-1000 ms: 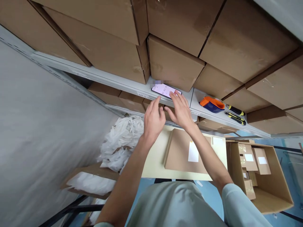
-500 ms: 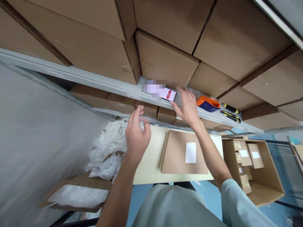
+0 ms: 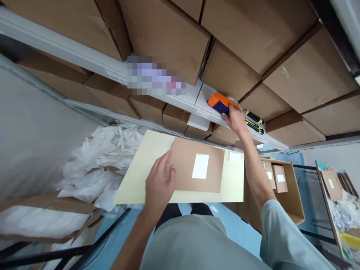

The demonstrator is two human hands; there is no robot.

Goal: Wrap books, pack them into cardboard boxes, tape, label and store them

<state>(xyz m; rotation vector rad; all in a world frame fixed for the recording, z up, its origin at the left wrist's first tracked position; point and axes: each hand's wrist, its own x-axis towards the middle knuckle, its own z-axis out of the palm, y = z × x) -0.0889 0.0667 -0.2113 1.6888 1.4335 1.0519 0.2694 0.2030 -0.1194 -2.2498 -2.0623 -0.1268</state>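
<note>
My right hand [image 3: 236, 120] reaches up to the shelf, its fingers closed round the near end of an orange and dark blue tape dispenser [image 3: 218, 100]. The dispenser lies on the shelf edge. Two yellow and black utility knives [image 3: 254, 126] rest just to the right of that hand. At the left end of a flat brown cardboard box [image 3: 181, 165], my left hand [image 3: 160, 176] is held with curved fingers apart and nothing in them. Whether its fingertips touch the box cannot be made out. The box carries a white label [image 3: 200, 166] and lies on a pale table [image 3: 140, 165].
Stacked cartons [image 3: 230, 67] fill the grey shelf [image 3: 95, 60], where a pixelated phone [image 3: 157, 77] lies. White plastic bags [image 3: 98, 161] are heaped left of the table. An open carton [image 3: 295, 198] holding small labelled boxes stands to the right.
My right hand has moved from beside the phone to the tape dispenser and taken hold of it. My left hand has lowered to the box's left end. The view has shifted right.
</note>
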